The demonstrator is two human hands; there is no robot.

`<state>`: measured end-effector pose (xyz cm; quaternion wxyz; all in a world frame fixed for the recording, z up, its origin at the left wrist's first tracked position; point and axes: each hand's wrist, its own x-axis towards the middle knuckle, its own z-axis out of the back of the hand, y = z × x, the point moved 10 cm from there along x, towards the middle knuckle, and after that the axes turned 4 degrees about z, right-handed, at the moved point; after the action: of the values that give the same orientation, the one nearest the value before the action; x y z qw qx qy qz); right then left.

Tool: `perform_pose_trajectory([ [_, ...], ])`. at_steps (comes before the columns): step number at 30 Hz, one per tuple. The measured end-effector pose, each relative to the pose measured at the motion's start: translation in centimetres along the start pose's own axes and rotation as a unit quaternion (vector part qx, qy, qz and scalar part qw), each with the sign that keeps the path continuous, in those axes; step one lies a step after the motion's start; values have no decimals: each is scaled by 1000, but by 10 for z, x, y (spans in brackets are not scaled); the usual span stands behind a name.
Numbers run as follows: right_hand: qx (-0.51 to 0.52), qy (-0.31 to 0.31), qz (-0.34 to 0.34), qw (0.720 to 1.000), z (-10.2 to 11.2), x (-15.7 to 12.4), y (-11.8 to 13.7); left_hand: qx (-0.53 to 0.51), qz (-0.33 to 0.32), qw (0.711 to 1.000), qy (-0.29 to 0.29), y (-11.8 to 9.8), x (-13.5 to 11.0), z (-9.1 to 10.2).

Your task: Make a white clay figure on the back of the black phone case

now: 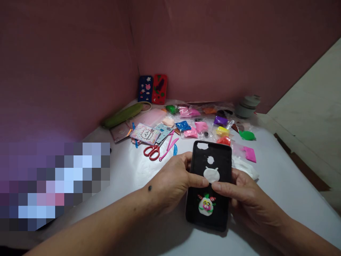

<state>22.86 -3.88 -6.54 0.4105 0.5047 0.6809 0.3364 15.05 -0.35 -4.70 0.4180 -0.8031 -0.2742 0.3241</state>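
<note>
Both my hands hold a black phone case (pixel 221 160) just above the white table (pixel 279 177). My left hand (pixel 170 181) grips its left edge, thumb lying across the case. My right hand (pixel 239 195) grips the right edge, thumb pressing beside a flat white clay shape (pixel 211 174) with two small ears, stuck on the middle of the case. Lower on the case sits a small white clay figure (pixel 205 205) with pink, yellow and green details.
Red scissors (pixel 151 152), pink and blue plastic tools (pixel 169 144), sticker cards (pixel 145 134) and several bagged clay colours (pixel 202 124) lie behind the case. Two decorated cases, blue (pixel 145 88) and red (pixel 160 89), lean on the maroon wall. A grey jar (pixel 246 106) stands far right.
</note>
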Motion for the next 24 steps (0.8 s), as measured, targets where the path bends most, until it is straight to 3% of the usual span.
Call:
perform_pose_trajectory([
  [4, 7, 8, 10, 1000, 2, 1, 2, 11, 8, 1000, -22, 0, -1, 5],
  [24, -71, -22, 42, 996, 6, 2, 6, 51, 14, 998, -23, -2, -5, -3],
])
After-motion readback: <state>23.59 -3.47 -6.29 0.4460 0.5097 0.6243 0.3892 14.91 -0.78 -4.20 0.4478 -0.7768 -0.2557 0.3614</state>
